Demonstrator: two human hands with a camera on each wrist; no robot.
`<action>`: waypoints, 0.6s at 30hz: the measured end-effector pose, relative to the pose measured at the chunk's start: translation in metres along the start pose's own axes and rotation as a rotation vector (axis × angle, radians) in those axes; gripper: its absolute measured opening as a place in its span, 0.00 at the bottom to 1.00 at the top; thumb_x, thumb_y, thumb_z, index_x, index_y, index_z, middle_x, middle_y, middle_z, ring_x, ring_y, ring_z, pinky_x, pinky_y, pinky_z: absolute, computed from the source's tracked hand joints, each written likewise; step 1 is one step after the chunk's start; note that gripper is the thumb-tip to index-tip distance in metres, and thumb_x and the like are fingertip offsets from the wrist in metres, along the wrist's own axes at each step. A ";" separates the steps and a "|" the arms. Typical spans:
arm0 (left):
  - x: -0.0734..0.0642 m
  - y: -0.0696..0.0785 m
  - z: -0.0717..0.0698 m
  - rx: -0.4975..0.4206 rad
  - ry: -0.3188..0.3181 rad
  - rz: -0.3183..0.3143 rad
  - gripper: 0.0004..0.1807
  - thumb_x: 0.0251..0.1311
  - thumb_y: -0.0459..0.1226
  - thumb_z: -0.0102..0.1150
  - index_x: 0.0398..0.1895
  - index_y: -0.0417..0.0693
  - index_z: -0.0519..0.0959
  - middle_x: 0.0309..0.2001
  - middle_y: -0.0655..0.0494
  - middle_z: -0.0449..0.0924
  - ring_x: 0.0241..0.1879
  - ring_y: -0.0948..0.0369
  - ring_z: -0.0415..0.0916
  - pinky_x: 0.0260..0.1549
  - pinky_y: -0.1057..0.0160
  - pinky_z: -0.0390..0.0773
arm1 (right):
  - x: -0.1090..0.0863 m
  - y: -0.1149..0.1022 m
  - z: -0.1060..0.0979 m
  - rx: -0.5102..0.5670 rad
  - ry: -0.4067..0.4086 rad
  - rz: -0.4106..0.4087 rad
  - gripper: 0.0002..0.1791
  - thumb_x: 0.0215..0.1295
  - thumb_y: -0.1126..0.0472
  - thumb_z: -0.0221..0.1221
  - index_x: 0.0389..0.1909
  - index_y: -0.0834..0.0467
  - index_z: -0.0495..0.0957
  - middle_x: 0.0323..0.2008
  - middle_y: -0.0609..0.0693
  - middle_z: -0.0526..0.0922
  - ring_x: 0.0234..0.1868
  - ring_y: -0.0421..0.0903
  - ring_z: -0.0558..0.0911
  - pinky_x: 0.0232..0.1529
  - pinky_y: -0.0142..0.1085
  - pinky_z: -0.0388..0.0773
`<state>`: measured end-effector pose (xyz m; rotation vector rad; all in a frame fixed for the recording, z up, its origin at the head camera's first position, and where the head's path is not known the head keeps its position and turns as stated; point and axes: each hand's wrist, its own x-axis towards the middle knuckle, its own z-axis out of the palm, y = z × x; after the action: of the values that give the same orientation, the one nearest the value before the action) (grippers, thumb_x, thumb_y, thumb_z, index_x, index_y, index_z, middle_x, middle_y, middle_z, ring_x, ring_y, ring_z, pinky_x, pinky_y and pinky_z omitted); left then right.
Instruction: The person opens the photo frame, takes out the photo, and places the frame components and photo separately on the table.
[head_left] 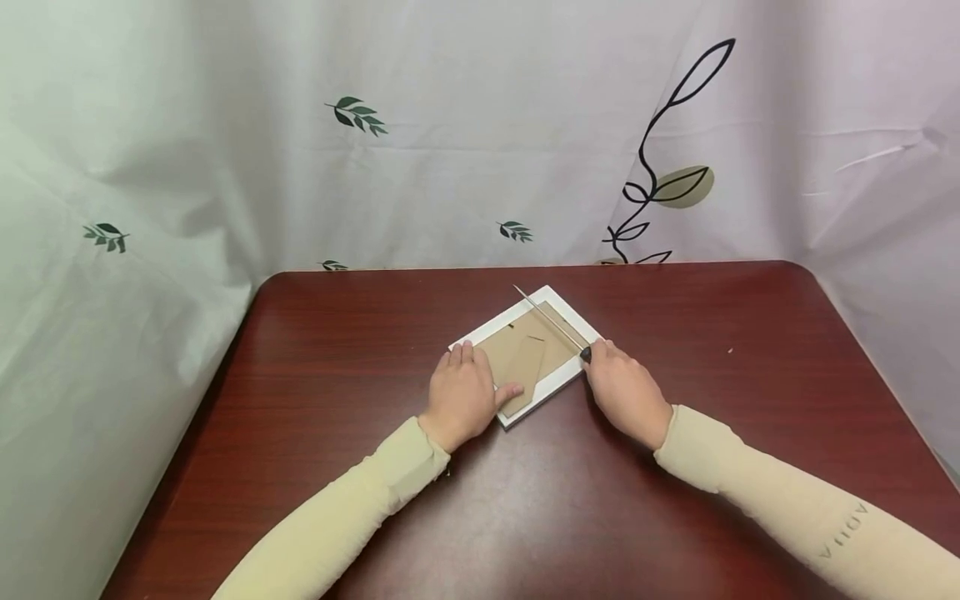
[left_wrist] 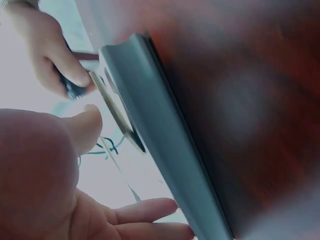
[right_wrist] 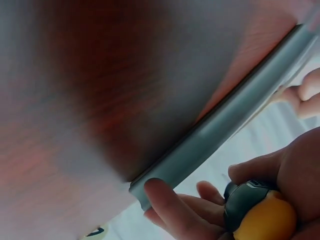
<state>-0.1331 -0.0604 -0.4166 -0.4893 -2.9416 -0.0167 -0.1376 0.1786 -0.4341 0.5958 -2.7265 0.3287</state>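
pale leaf-printed cloth [head_left: 450, 192] hangs behind a table [head_left: 337, 358]. toward its far edge a picture frame [head_left: 517, 350] lies back up, long axis near-left to far-right. the left hand [head_left: 465, 396] rests, fingers straight, on the near-left end; the right hand [head_left: 626, 392], nearer the far-right end, is clamped round a screwdriver [head_left: 555, 320] slanting over that end toward the table's far-left corner.

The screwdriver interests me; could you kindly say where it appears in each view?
Head: the screwdriver is just right of centre, its shaft crossing the picture frame.
Left wrist: upper left, dark handle partly visible.
Right wrist: lower right, black-and-yellow handle.
Shared landmark: the picture frame's long edge.
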 end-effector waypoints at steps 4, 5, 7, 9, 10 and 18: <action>0.010 -0.005 0.002 -0.048 -0.005 -0.015 0.44 0.62 0.66 0.56 0.50 0.27 0.75 0.56 0.33 0.79 0.59 0.42 0.76 0.61 0.48 0.72 | -0.006 -0.005 -0.006 0.018 -0.020 0.029 0.11 0.70 0.68 0.59 0.33 0.72 0.70 0.24 0.65 0.77 0.28 0.62 0.84 0.21 0.52 0.81; 0.012 -0.006 0.003 -0.063 -0.011 -0.017 0.44 0.62 0.65 0.57 0.52 0.27 0.75 0.56 0.33 0.79 0.60 0.42 0.75 0.62 0.48 0.71 | -0.007 -0.005 -0.007 0.019 -0.022 0.032 0.11 0.69 0.68 0.59 0.32 0.72 0.70 0.24 0.65 0.77 0.27 0.62 0.84 0.20 0.52 0.81; 0.016 -0.008 0.004 -0.089 -0.024 -0.015 0.44 0.63 0.65 0.57 0.53 0.27 0.74 0.56 0.33 0.79 0.61 0.43 0.74 0.63 0.48 0.70 | -0.011 -0.007 -0.009 0.021 -0.025 0.036 0.11 0.68 0.68 0.60 0.32 0.71 0.70 0.24 0.65 0.77 0.25 0.61 0.83 0.19 0.52 0.80; 0.021 -0.010 0.004 -0.118 -0.041 -0.017 0.45 0.63 0.64 0.57 0.56 0.26 0.73 0.57 0.33 0.78 0.63 0.43 0.73 0.65 0.48 0.68 | -0.014 -0.009 -0.011 0.026 -0.026 0.041 0.11 0.67 0.68 0.62 0.32 0.70 0.70 0.25 0.65 0.78 0.25 0.61 0.84 0.19 0.52 0.80; 0.023 -0.011 0.004 -0.132 -0.046 -0.018 0.44 0.63 0.63 0.57 0.56 0.26 0.72 0.57 0.33 0.78 0.63 0.44 0.73 0.66 0.48 0.68 | -0.015 -0.009 -0.012 0.029 -0.026 0.042 0.11 0.66 0.68 0.62 0.32 0.70 0.70 0.25 0.66 0.78 0.26 0.62 0.84 0.19 0.52 0.80; 0.040 -0.017 0.007 -0.197 -0.096 -0.042 0.42 0.63 0.62 0.59 0.56 0.28 0.71 0.56 0.33 0.79 0.66 0.45 0.71 0.69 0.50 0.64 | -0.025 -0.018 -0.017 0.054 -0.036 0.046 0.10 0.64 0.69 0.64 0.33 0.69 0.71 0.24 0.62 0.77 0.27 0.61 0.84 0.21 0.52 0.79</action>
<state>-0.1767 -0.0630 -0.4169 -0.4669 -3.0597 -0.2987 -0.1040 0.1771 -0.4247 0.5590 -2.7772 0.4084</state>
